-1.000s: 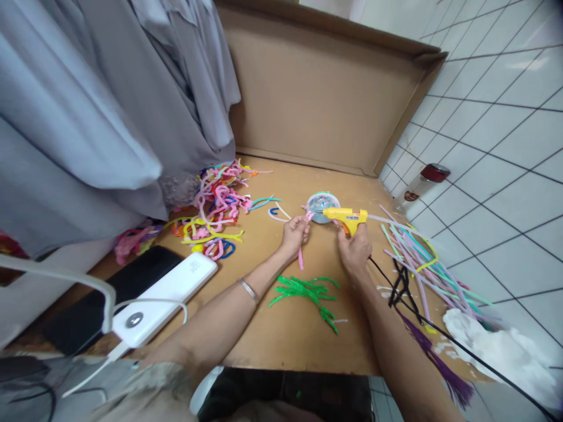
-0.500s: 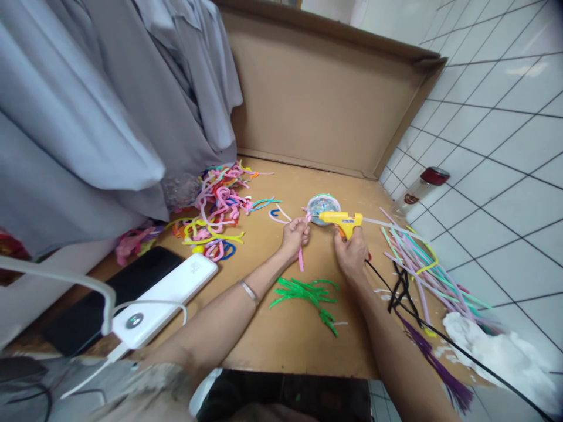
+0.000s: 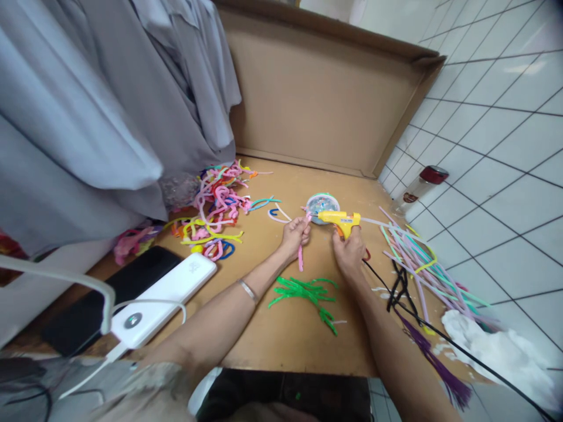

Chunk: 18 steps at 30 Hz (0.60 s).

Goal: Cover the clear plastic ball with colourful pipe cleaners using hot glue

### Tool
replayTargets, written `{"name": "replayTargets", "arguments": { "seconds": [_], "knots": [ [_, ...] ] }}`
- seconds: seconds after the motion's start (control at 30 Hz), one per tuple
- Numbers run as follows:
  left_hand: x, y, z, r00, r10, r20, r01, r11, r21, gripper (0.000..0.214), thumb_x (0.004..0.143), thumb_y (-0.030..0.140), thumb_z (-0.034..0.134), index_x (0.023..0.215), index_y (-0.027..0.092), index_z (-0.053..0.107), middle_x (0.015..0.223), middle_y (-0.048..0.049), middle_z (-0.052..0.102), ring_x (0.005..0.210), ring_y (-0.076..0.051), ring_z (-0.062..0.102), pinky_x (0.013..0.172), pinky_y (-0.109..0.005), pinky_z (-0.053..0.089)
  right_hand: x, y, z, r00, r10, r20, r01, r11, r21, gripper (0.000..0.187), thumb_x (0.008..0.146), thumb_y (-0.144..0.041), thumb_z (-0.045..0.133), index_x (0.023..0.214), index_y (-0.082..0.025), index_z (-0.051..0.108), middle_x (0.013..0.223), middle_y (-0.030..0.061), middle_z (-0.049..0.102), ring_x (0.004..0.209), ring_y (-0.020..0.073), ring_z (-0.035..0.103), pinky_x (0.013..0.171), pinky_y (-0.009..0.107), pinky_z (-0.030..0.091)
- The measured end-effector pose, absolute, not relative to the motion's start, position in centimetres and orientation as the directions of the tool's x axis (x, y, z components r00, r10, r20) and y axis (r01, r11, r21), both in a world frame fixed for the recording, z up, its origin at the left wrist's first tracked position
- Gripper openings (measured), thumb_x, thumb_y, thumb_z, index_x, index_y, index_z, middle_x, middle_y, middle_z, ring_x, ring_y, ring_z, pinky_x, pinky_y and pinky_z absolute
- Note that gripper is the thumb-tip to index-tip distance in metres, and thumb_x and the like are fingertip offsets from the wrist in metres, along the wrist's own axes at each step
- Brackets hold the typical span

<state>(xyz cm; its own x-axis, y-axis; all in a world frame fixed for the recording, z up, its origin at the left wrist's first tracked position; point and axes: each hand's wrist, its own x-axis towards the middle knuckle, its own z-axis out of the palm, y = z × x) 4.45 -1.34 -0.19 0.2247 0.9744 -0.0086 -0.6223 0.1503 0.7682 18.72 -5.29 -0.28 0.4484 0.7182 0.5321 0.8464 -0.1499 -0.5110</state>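
I have the left hand (image 3: 295, 237) in the middle of the table (image 3: 264, 349), its fingers pinched closed around a pink fuzzy stem (image 3: 300, 261), with a short bit poking out past the fingertips and a tail hanging below the fist. My right hand (image 3: 349, 249) is wrapped around the handle of a yellow glue gun (image 3: 345, 219), its nozzle aimed left at the pink bit; from this far off I can't be sure whether the two touch. A pale glue stick (image 3: 373, 222) juts from the back of the gun, and a black cord (image 3: 461, 343) trails off to the lower right. Just behind the nozzle I see a round dish (image 3: 323, 194). Green stems (image 3: 299, 289) lie in a loose bundle between the forearms. Over on the left sits a heap of colored stems (image 3: 224, 199), with a white power bank (image 3: 165, 299) nearer me. Straight pastel stems (image 3: 417, 258) are spread at the right, near a red-lidded jar (image 3: 416, 190) by the tiles.
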Motion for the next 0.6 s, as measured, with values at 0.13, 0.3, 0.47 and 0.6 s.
{"name": "replayTargets", "arguments": {
  "seconds": [0.13, 0.3, 0.47, 0.6],
  "knots": [
    [4.41, -1.46, -0.06, 0.236, 0.972, -0.001, -0.629, 0.154, 0.762, 0.037, 0.072, 0.040, 0.076, 0.075, 0.018, 0.046, 0.048, 0.0105, 0.042, 0.035, -0.001, 0.022, 0.038, -0.017, 0.013, 18.90, -5.23, -0.15, 0.479, 0.701, 0.529, 0.827, -0.158, -0.539, 0.051, 0.081, -0.043, 0.051, 0.118, -0.008, 0.057, 0.095, 0.0187, 0.071, 0.082, 0.0290, 0.065, 0.071, 0.036, 0.047],
    [4.35, -1.41, 0.00, 0.229, 0.973, -0.017, -0.633, 0.162, 0.757, 0.035, 0.074, 0.039, 0.075, 0.075, 0.018, 0.047, 0.048, 0.0102, 0.042, 0.035, -0.001, 0.022, 0.038, -0.017, 0.013, 18.74, -5.25, -0.34, 0.455, 0.703, 0.546, 0.837, -0.128, -0.531, 0.048, 0.081, -0.045, 0.051, 0.115, -0.010, 0.058, 0.093, 0.0174, 0.071, 0.080, 0.0286, 0.064, 0.070, 0.036, 0.046],
    [4.40, -1.37, -0.04, 0.232, 0.973, -0.011, -0.636, 0.160, 0.755, 0.036, 0.074, 0.039, 0.075, 0.075, 0.018, 0.046, 0.047, 0.0103, 0.042, 0.035, -0.001, 0.021, 0.038, -0.017, 0.013, 18.81, -5.23, -0.37, 0.474, 0.698, 0.537, 0.834, -0.160, -0.528, 0.047, 0.081, -0.043, 0.052, 0.114, -0.009, 0.058, 0.094, 0.0184, 0.070, 0.082, 0.0290, 0.065, 0.071, 0.036, 0.047],
    [4.36, -1.38, 0.03, 0.236, 0.971, -0.022, -0.635, 0.172, 0.753, 0.035, 0.075, 0.038, 0.075, 0.076, 0.018, 0.046, 0.049, 0.0103, 0.041, 0.035, -0.001, 0.022, 0.038, -0.017, 0.012, 18.74, -5.26, -0.30, 0.456, 0.704, 0.545, 0.842, -0.142, -0.520, 0.048, 0.083, -0.043, 0.051, 0.116, -0.009, 0.057, 0.095, 0.0186, 0.070, 0.084, 0.0296, 0.065, 0.072, 0.036, 0.047]
  ]
}}
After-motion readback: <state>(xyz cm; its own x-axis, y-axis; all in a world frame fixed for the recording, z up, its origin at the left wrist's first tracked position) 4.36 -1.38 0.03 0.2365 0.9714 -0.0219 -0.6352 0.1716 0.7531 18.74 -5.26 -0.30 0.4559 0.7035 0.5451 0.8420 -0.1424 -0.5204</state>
